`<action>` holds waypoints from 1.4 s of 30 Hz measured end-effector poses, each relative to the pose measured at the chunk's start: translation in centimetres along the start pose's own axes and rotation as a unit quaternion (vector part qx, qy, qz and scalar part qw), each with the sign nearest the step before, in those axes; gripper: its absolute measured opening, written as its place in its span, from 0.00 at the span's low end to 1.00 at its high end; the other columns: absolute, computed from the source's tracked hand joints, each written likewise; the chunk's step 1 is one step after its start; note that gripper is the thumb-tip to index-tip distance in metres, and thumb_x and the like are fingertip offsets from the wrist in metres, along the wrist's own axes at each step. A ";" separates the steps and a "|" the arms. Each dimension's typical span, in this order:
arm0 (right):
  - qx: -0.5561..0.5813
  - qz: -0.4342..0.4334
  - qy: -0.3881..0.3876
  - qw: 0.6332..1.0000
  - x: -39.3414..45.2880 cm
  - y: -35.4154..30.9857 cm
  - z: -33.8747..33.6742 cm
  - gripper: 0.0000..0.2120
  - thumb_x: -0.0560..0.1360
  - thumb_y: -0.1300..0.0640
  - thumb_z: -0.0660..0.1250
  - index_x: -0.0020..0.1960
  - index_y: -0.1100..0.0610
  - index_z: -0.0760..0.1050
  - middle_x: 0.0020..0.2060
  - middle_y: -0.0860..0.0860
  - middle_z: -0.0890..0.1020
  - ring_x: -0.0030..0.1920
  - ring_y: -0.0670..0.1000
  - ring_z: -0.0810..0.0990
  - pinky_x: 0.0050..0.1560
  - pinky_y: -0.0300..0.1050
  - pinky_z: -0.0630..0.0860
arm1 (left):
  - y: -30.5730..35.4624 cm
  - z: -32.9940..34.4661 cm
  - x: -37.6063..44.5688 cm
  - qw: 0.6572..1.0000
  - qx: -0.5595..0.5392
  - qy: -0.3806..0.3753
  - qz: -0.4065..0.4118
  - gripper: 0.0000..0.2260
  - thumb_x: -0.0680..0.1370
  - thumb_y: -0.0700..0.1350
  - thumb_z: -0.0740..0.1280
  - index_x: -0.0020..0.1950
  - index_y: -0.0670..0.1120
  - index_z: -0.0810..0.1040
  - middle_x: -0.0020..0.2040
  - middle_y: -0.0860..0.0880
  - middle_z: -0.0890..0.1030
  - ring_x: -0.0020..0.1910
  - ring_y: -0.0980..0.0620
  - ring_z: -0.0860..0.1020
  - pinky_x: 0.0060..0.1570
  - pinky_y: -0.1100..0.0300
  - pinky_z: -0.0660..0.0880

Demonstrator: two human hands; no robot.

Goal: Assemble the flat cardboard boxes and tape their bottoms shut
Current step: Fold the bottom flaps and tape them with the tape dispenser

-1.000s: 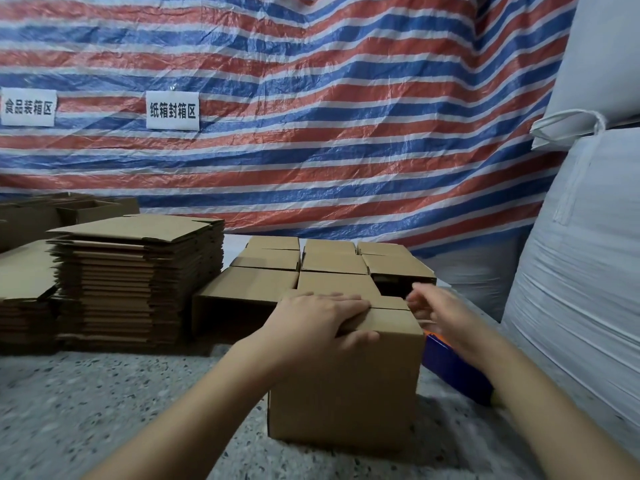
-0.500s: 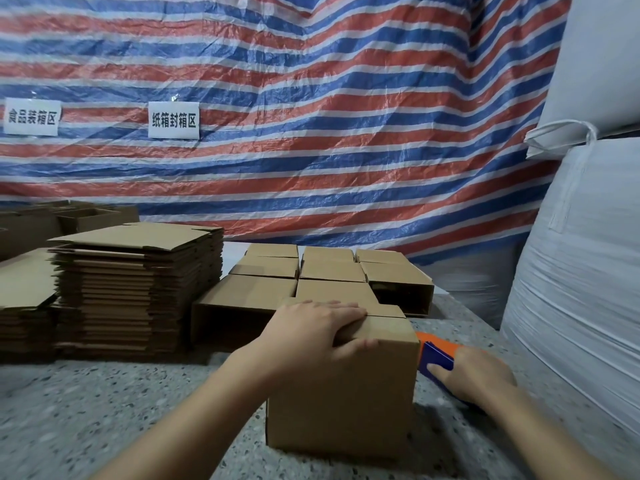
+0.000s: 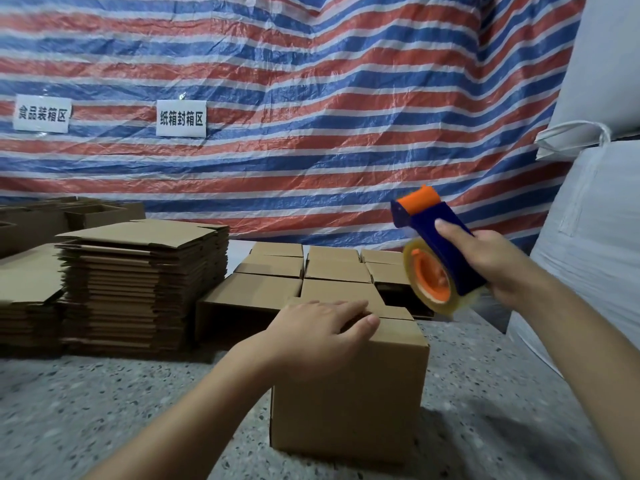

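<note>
A folded-up cardboard box (image 3: 349,400) stands on the speckled table (image 3: 104,410) in front of me. My left hand (image 3: 318,336) lies flat on its closed top flaps, fingers pointing right and pressing them down. My right hand (image 3: 491,261) grips a blue and orange tape dispenser (image 3: 438,247) with a clear tape roll, held in the air above and to the right of the box. The dispenser's orange roller end points up and left.
A tall stack of flat cardboard blanks (image 3: 138,282) stands at the left, with a lower stack (image 3: 24,296) beside it. Several assembled boxes (image 3: 311,271) sit behind the one I hold. White bulk sacks (image 3: 595,237) rise at the right; a striped tarp (image 3: 311,98) hangs behind.
My right hand went down to the table beside the box, took hold of the tape dispenser and lifted it up to the right. My left hand stayed on the box top.
</note>
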State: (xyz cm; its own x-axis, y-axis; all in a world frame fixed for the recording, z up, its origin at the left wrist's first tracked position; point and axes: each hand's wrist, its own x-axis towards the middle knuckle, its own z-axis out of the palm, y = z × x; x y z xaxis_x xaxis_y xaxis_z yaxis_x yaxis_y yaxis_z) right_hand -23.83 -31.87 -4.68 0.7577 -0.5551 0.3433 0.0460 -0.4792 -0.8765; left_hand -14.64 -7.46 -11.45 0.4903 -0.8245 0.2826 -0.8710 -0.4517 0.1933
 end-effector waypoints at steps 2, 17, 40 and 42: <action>0.062 0.001 -0.091 0.994 -0.4 -2.1 0.2 0.30 0.66 0.33 0.70 0.47 0.61 0.81 0.33 0.53 0.85 0.30 0.50 0.83 0.33 0.44 0.79 | 0.2 -0.3 0.0 0.999 -0.024 -0.010 -0.018 0.26 0.81 0.66 0.43 0.78 0.61 0.55 0.73 0.61 0.69 0.71 0.54 0.67 0.63 0.53 0.61; 0.015 0.074 -0.307 0.949 0.5 -4.6 2.3 0.28 0.62 0.36 0.73 0.48 0.59 0.79 0.31 0.53 0.81 0.27 0.49 0.79 0.28 0.42 0.78 | -1.1 -1.9 0.9 0.865 -0.486 0.060 -0.109 0.14 0.84 0.50 0.52 0.57 0.53 0.77 0.57 0.53 0.83 0.57 0.57 0.79 0.58 0.62 0.72; -0.057 0.069 -0.318 0.944 1.8 -5.6 3.2 0.31 0.64 0.35 0.73 0.54 0.60 0.78 0.36 0.55 0.82 0.30 0.50 0.79 0.30 0.43 0.79 | -0.2 -3.9 2.4 0.722 -0.618 0.177 -0.255 0.05 0.78 0.47 0.66 0.50 0.48 0.80 0.38 0.54 0.85 0.47 0.54 0.83 0.55 0.49 0.71; -0.060 0.072 -0.325 0.941 1.9 -5.7 3.1 0.32 0.64 0.36 0.73 0.55 0.60 0.78 0.35 0.55 0.82 0.29 0.49 0.79 0.30 0.42 0.79 | 0.1 -3.3 2.4 0.726 -0.601 0.207 -0.262 0.05 0.79 0.44 0.64 0.48 0.46 0.79 0.42 0.50 0.85 0.48 0.53 0.83 0.54 0.49 0.71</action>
State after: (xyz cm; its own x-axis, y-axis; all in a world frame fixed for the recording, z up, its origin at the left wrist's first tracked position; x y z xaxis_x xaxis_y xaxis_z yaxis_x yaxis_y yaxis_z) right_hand -20.65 -28.12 -0.09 0.9904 -0.1053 -0.0890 -0.1314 -0.5265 -0.8399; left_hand -13.48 -8.38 -7.69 0.9283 -0.3620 0.0846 -0.0267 0.1619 0.9864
